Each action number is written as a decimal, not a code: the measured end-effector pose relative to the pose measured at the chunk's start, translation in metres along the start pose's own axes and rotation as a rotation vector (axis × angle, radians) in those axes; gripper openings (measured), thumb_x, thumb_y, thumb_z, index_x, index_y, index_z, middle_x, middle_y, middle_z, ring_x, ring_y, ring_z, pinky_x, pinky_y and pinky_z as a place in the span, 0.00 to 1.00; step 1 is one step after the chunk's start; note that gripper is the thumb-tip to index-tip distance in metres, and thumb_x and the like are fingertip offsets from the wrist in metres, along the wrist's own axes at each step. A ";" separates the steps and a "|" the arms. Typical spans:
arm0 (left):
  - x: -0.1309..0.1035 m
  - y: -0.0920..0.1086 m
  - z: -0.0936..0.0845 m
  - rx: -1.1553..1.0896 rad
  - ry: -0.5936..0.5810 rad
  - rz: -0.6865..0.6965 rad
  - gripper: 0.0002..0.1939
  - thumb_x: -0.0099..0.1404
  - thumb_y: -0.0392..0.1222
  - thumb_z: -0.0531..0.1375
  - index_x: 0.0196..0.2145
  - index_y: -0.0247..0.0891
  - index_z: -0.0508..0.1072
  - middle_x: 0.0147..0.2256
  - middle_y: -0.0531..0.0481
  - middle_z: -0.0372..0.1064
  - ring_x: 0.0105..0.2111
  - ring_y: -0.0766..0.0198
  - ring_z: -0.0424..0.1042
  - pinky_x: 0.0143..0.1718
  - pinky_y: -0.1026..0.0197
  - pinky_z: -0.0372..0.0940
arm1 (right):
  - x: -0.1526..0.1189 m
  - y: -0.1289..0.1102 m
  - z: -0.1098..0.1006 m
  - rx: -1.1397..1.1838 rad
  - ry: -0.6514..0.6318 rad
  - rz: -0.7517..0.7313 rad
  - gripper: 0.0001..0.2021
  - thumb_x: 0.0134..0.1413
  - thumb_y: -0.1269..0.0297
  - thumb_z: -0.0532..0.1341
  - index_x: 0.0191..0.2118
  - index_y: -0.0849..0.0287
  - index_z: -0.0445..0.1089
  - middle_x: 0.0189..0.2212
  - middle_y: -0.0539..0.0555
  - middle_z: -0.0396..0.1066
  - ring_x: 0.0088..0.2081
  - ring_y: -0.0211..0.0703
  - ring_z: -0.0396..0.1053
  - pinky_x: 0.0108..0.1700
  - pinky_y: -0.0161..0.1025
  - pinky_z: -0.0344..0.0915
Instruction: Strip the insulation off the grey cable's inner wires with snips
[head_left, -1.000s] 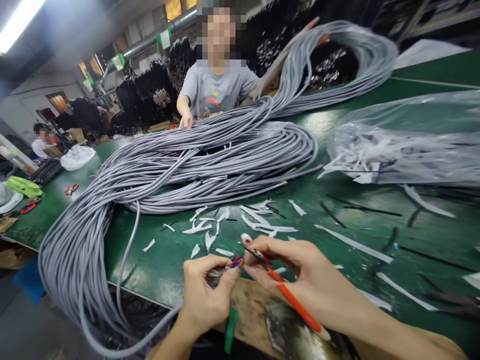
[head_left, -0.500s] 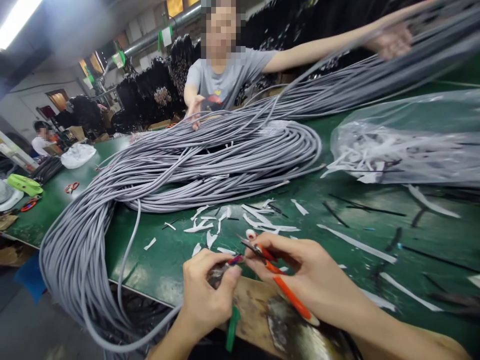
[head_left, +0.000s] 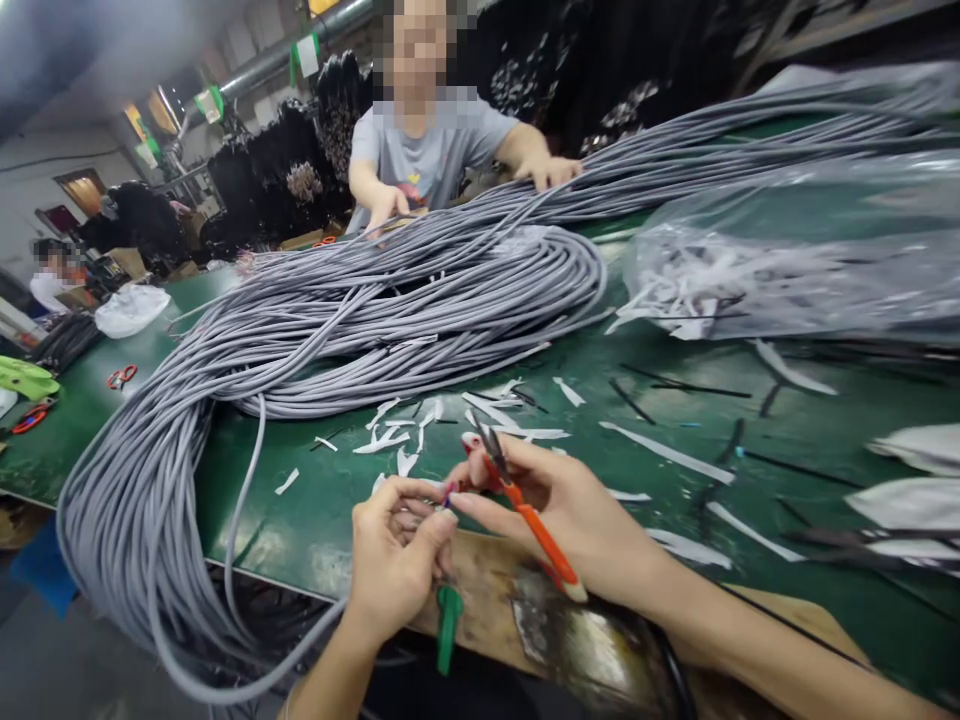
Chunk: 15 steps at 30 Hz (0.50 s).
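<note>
Green counter carries grey cable coils. At its near edge, the left hand pinches a cable end; the right hand grips orange snips beside it.

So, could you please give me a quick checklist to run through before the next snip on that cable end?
1. Left hand pinches the grey cable end: ok.
2. Right hand holds the orange snips: ok.
3. Blade tips on the wires: not ok, they point up and away.
4. Fingertips clear of the blades: cannot tell.
5. Co-worker's hands far from the snips: ok.
</note>
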<state>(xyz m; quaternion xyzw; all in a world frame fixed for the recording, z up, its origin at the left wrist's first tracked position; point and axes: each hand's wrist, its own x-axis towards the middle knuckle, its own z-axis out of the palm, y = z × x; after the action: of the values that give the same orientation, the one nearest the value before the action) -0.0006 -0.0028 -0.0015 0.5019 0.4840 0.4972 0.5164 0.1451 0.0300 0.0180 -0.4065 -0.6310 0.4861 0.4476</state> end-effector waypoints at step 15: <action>0.013 0.014 0.008 0.662 0.135 0.594 0.12 0.63 0.35 0.54 0.30 0.35 0.77 0.21 0.49 0.67 0.21 0.66 0.66 0.22 0.67 0.58 | 0.000 -0.003 -0.006 -0.064 0.244 -0.183 0.14 0.47 0.58 0.62 0.20 0.56 0.59 0.19 0.47 0.60 0.25 0.39 0.62 0.32 0.34 0.62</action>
<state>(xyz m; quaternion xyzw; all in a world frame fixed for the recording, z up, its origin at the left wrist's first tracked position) 0.0075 0.0103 0.0130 0.7238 0.4844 0.4738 0.1303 0.1510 0.0306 0.0220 -0.4175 -0.6214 0.3700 0.5501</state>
